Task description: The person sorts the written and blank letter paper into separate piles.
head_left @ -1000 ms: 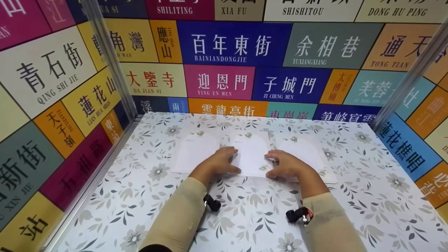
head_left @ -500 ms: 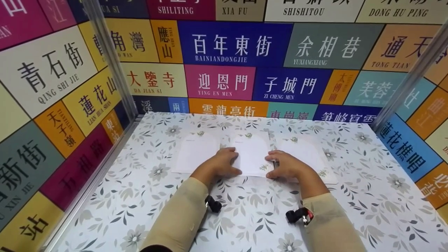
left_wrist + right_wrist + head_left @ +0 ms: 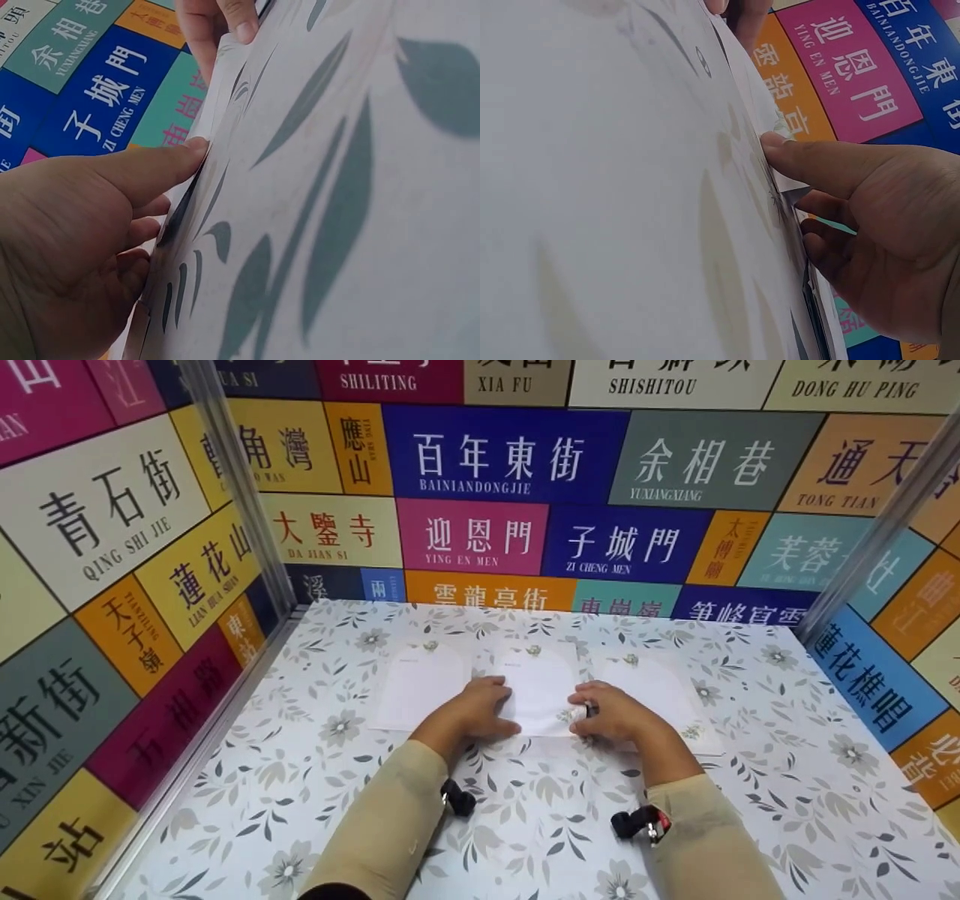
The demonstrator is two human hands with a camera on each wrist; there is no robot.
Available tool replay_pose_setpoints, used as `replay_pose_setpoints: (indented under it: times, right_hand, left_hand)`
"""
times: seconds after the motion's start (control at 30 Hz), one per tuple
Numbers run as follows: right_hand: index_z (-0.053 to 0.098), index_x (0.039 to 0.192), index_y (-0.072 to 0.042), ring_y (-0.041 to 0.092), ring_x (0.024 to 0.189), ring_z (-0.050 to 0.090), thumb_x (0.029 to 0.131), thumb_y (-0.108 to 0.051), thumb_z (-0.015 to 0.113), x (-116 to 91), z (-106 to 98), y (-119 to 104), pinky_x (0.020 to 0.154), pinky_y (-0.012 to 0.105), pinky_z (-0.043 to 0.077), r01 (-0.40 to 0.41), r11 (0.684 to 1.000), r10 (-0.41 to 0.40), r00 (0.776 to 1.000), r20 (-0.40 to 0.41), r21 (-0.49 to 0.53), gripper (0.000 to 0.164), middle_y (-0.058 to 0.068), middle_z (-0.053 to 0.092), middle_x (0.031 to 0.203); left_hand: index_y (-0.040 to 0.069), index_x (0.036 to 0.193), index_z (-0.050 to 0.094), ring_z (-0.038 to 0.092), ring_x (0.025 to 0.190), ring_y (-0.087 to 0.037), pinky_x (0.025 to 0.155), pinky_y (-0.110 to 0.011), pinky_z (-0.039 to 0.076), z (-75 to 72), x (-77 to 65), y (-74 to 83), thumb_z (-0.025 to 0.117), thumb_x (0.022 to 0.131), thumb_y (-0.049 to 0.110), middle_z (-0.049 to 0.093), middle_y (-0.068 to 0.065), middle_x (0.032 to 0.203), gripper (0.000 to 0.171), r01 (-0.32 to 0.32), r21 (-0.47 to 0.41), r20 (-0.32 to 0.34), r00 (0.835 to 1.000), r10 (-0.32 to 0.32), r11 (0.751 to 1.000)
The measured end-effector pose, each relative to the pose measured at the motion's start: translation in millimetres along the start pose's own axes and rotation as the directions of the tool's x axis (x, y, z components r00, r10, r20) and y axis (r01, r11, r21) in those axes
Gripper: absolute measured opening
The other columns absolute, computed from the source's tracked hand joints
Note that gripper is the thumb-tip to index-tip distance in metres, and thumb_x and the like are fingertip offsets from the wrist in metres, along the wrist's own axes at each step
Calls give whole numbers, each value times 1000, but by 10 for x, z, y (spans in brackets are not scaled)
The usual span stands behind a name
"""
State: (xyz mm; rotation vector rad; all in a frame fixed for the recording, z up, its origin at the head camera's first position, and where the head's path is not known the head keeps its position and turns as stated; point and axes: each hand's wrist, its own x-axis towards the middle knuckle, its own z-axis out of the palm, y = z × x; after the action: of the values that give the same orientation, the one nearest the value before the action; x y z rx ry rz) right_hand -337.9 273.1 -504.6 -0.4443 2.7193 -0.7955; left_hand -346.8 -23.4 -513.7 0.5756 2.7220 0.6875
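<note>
Three white letter-paper sheets with small floral prints lie in a row on the table. My left hand (image 3: 484,709) rests at the left edge of the middle sheet (image 3: 538,686), its lower part partly over the left sheet (image 3: 427,679). In the left wrist view its thumb (image 3: 191,152) touches down by the paper's edge while the other fingers bend loosely. My right hand (image 3: 615,714) pinches the middle sheet's right edge near the lower corner, where the paper bends upward. It partly covers the right sheet (image 3: 660,690). The right wrist view has the raised paper beside the thumb (image 3: 780,146).
A floral-patterned cover (image 3: 525,825) spreads over the table. Panels with coloured name signs (image 3: 502,454) stand behind and on both sides, with clear upright posts (image 3: 247,502) at the corners. Small black devices (image 3: 457,796) sit at both wrists.
My right fingers have drawn in on the middle sheet's right edge, and its lower right part now bows up. The left hand has barely moved.
</note>
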Motion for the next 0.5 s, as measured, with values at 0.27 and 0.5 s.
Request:
replay_pose_setpoints:
  times: [0.27,0.5]
  right_hand:
    - [67,145,-10,43,162,30,95,-28,81,0,6,-12,135,60,22,-40,999,40,999,-7,10,55,16,42,169]
    - [68,142,-8,45,158,35,95,-29,82,6,21,-11,133,61,26,-10,1000,11,999,-40,14,54,20,45,166]
  left_hand:
    - [12,161,48,23,167,-30,138,-45,21,-6,-10,-7,82,89,52,30,-7,178,89,-16,-9,3,1000,16,1000]
    - [9,157,53,26,166,-32,137,-44,24,18,4,-14,77,94,49,36,-8,175,78,-29,-47,-45,999,27,998]
